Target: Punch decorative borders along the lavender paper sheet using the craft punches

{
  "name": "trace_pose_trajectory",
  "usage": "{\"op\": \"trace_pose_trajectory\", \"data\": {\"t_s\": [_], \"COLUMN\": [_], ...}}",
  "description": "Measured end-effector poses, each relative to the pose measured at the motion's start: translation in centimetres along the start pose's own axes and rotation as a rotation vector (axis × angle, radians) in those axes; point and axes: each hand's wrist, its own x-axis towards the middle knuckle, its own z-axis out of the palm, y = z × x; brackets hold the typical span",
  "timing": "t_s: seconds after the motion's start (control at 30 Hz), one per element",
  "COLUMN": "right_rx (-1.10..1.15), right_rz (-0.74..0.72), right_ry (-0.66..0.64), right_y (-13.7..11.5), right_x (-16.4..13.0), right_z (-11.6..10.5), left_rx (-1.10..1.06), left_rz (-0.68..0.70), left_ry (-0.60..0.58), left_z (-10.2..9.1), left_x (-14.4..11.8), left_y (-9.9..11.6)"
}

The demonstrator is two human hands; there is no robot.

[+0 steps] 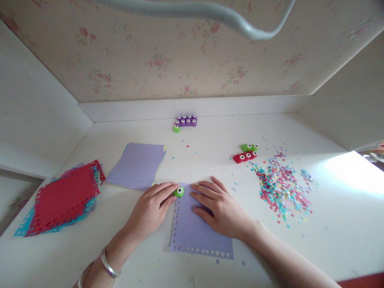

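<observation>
A lilac paper sheet [195, 236] lies flat in front of me, with small shapes punched along its left and bottom edges. A small green hole punch [179, 192] sits on the sheet's top left corner. My left hand [151, 210] grips that punch with its fingertips. My right hand [217, 208] lies flat on the sheet, fingers spread, pressing it to the white table [330, 240].
A stack of plain lilac sheets [138, 165] lies beyond my left hand. Punched red and blue sheets [64, 200] are piled at the left. Purple punches [186, 121] stand at the back, red and green punches [246, 153] at the right, beside a heap of coloured confetti [280, 188].
</observation>
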Motion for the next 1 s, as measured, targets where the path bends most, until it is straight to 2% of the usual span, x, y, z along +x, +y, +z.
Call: {"op": "trace_pose_trajectory", "data": {"t_s": [0.23, 0.37, 0.67, 1.0], "right_rx": [0.013, 0.022, 0.017, 0.052], "right_rz": [0.005, -0.005, -0.002, 0.012], "right_ry": [-0.005, 0.020, 0.044, 0.031], "right_y": [0.0, 0.0, 0.0, 0.2], "right_x": [0.0, -0.1, -0.2, -0.2], "right_z": [-0.1, -0.1, 0.0, -0.1], "left_rx": [-0.188, -0.239, -0.149, -0.114], "left_rz": [-0.206, -0.305, -0.267, -0.377], "left_ry": [0.009, 0.004, -0.165, -0.240], "left_z": [-1.3, -1.4, -1.1, -0.3], "left_x": [0.9, 2.0, 3.8, 5.4], "left_y": [1.9, 2.5, 1.9, 1.8]}}
